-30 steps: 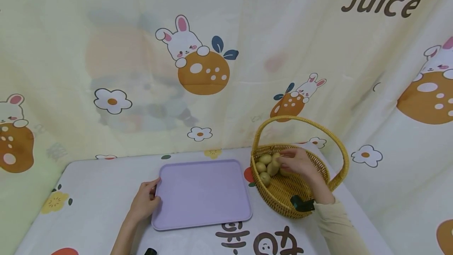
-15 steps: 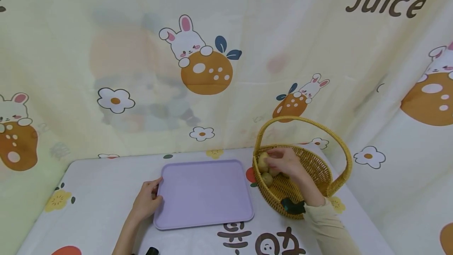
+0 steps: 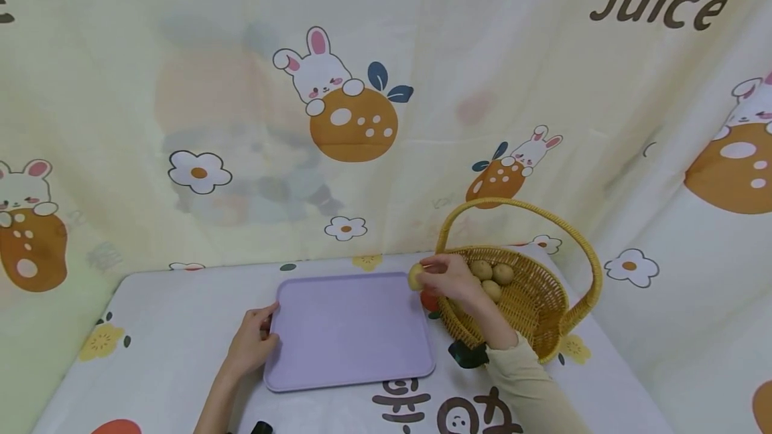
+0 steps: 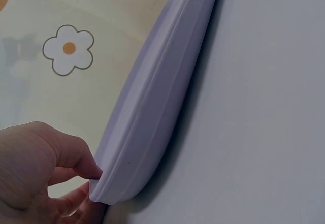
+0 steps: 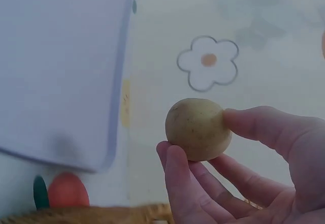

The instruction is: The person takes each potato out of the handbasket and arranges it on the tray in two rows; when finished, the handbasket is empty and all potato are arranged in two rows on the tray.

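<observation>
My right hand (image 3: 451,280) pinches a small round potato (image 5: 198,129) between thumb and fingers, above the gap between tray and basket. In the head view that potato (image 3: 415,277) is just off the tray's upper right corner. The shallow lilac tray (image 3: 350,330) lies flat on the table. My left hand (image 3: 250,340) grips its left edge, and in the left wrist view the thumb and fingers of this hand (image 4: 45,168) pinch the rim. Several more potatoes (image 3: 503,274) sit inside the wicker basket (image 3: 543,317), partly hidden by my right hand.
The basket's tall arched handle (image 3: 512,201) rises over it at the right. A printed cloth covers the table (image 3: 175,333), and a patterned curtain (image 3: 386,206) hangs behind its far edge. A dark wrist strap piece (image 3: 467,354) shows under my right wrist.
My right hand has lifted one potato out of the basket and carried it left toward the tray. The left hand stays on the tray's edge.
</observation>
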